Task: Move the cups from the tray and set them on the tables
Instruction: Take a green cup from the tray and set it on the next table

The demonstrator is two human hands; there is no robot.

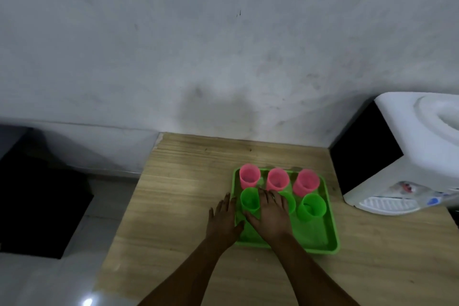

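Green tray [320, 238] near table's [173, 206] right edge holds three pink cups [277, 178] behind three green cups [311, 207]. Left hand [224, 218] flat, fingers straight, against tray's left rim. Right hand [269, 208] lies over the middle green cup; grip cannot be told.

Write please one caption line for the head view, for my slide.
Both hands, left hand and right hand, reach over a green tray holding three pink and three green cups on a wooden table.

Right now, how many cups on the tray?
6. Three pink cups in the back row; three green in front, the middle one mostly hidden under the right hand.
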